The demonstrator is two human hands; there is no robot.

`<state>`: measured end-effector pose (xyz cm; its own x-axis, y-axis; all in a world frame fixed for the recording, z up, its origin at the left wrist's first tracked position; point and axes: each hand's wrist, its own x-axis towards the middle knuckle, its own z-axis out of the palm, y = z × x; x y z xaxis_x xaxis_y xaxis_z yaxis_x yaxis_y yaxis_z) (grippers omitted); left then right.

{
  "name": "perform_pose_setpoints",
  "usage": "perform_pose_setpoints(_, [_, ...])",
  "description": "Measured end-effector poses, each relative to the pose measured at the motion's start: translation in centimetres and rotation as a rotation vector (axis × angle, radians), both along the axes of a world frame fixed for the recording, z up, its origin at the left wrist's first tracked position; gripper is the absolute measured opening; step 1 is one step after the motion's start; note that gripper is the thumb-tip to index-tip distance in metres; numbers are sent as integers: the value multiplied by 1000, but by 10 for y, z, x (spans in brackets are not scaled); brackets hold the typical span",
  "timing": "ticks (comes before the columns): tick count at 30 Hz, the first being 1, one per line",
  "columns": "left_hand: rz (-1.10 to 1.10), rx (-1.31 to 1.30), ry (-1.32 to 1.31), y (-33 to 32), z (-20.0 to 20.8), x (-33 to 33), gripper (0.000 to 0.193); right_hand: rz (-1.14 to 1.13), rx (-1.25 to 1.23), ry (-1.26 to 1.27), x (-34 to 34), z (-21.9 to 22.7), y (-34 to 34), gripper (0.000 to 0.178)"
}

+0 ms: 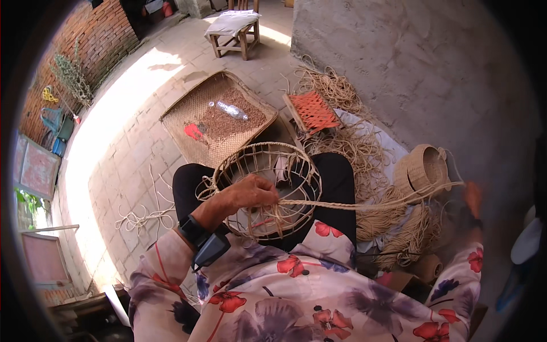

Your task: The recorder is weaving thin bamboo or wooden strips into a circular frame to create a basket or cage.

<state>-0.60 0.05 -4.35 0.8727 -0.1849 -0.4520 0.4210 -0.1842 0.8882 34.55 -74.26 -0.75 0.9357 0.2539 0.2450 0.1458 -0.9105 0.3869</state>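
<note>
A half-woven round basket frame of cane rests on my lap. My left hand grips its near rim where a braided straw cord meets it. The cord runs taut to the right, out to my right hand, which is blurred at the far right and pulls the cord's end. A black device is strapped at my left wrist.
A finished small woven basket sits at right beside piles of straw cord. A flat woven tray holds grain, a plastic bottle and a red scoop. An orange woven stool, a wooden stool and a concrete wall lie beyond.
</note>
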Motion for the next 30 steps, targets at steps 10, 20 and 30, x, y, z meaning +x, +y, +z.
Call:
perform_pose_setpoints(10, [82, -12, 44, 1, 6, -12, 18, 973, 1015, 1107, -227, -7, 465, 64])
perform_pose_setpoints(20, [74, 8, 47, -1, 2, -10, 17, 1170, 696, 759, -256, 19, 494, 15])
perform_pose_setpoints(30, [29, 40, 69, -4, 12, -4, 19, 1106, 411, 920, -185, -58, 601, 27])
